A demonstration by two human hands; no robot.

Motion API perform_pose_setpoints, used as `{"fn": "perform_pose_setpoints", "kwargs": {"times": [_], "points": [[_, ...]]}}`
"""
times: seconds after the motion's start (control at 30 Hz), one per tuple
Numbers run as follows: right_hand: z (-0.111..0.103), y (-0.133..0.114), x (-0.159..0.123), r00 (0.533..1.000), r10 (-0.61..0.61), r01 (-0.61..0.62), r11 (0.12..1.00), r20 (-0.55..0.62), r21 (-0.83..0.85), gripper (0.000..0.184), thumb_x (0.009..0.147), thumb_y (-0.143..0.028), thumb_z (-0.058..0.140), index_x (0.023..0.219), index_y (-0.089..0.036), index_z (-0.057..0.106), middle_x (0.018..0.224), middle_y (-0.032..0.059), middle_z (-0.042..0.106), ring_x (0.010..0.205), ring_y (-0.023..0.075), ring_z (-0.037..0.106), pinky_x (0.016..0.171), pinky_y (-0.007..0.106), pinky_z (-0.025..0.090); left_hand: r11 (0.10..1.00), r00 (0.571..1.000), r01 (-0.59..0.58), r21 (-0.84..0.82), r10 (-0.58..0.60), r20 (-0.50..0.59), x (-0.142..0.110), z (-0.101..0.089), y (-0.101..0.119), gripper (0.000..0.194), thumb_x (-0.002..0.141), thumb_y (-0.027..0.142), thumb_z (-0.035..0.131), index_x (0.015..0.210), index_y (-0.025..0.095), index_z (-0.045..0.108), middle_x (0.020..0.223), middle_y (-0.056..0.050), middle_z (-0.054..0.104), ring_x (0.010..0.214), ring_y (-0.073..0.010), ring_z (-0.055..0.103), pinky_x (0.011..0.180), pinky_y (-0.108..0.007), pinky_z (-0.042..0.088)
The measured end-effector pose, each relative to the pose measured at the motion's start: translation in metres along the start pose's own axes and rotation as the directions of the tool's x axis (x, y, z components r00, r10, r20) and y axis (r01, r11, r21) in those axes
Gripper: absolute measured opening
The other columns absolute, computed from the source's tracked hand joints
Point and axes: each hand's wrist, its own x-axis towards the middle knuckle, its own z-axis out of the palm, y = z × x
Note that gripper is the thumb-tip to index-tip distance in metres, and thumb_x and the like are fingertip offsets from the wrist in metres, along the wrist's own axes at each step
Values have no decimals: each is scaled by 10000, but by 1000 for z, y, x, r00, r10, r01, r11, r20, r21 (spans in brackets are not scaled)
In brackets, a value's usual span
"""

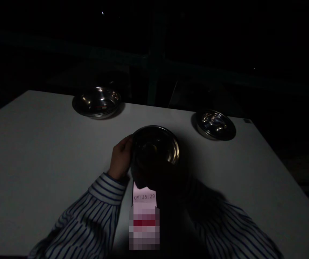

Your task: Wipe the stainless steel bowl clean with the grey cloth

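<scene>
A round metal bowl [154,135] is tilted toward me near the middle of the white table [49,162]. My left hand [120,156] is closed on its left rim, thumb and fingers at the edge. At the end of the right striped sleeve, my right hand [170,176] is lost in deep shadow at the bowl's near side, so its fingers cannot be made out. A dark, ragged-edged shape of unclear kind covers the bowl's lower left. Just below the bowl, a phone [144,196] with a lit pink screen shows a timer; its top is covered.
Toward the table's back edge, a shiny metal bowl [97,104] sits on the left. Another metal bowl [215,126] stands at the back right, near a small dark patch at the corner. Beyond the table everything is nearly black.
</scene>
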Motion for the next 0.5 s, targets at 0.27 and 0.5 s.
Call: {"fn": "perform_pose_setpoints", "kwargs": {"times": [0.27,0.5], "points": [[-40,21,-15,989,-144,136,972,28,193,323,877,-205,474,1180,-119,547,1112,110,649,991,229,625,817,378,553,990,1000,30,-135,-29,11,4,-3,-4,389,717,381,627,1005,126,686,1001,-113,704,957,-241,627,898,-408,445],[-5,-6,-2,987,-84,79,996,-139,-45,339,913,-278,397,1117,-79,582,997,157,682,826,249,663,678,391,573,990,997,38,-133,-47,-68,2,0,1,352,724,372,617,980,141,687,1001,-93,702,939,-223,625,884,-389,452]]}}
